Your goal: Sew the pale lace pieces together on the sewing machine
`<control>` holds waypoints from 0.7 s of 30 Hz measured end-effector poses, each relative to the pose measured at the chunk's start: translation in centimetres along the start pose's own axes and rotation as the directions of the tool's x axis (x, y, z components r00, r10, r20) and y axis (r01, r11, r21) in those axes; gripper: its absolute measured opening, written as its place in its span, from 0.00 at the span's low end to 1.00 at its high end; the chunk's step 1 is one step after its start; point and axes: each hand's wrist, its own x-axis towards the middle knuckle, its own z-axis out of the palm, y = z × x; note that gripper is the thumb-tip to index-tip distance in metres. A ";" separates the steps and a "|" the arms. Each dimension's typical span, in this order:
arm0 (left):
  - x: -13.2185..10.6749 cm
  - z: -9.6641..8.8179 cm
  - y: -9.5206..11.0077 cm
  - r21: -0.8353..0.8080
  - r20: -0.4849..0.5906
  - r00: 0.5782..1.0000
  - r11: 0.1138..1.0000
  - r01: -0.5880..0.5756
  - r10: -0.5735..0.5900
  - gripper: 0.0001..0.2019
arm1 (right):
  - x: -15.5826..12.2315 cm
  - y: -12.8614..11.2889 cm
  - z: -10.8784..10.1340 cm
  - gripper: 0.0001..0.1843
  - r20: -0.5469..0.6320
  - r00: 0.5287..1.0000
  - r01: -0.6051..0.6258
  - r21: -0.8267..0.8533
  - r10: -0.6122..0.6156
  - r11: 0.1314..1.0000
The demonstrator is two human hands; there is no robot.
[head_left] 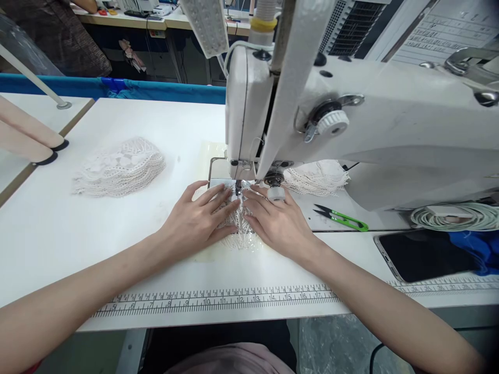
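A piece of white lace lies flat under the presser foot of a white sewing machine. To its left my left hand rests on the lace, palm down with the fingers stretched toward the foot. My right hand lies flat on the other side, fingers spread over the lace and partly behind a round white knob. Neither hand grips anything. Most of the lace is hidden beneath my fingers.
A stack of lace pieces lies on the left of the table, and more lace sits behind the needle area. Green thread snips, a phone and a coil of pale cord are at the right. A printed ruler runs along the front edge.
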 end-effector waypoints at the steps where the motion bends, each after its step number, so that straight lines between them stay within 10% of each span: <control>1: 0.0 -0.1 -0.1 0.007 -0.024 0.999 0.999 -0.037 0.037 0.18 | 0.0 0.0 -0.1 0.13 -0.016 1.000 0.018 0.018 -0.017 1.000; 8: -0.4 -0.6 -0.5 -0.053 -0.077 0.938 0.938 -0.343 0.339 0.14 | -0.6 0.4 -0.9 0.17 -0.087 0.981 0.190 0.212 -0.175 0.959; 11: -0.5 -0.3 -0.2 -0.028 -0.098 0.959 0.962 -0.271 0.267 0.07 | -0.6 0.4 -0.7 0.30 -0.067 0.985 0.173 0.244 -0.161 0.954; 21: -0.3 0.0 0.5 0.009 -0.078 0.990 0.993 -0.120 0.120 0.15 | -0.5 0.5 -0.1 0.11 -0.154 0.961 0.247 0.099 -0.231 0.964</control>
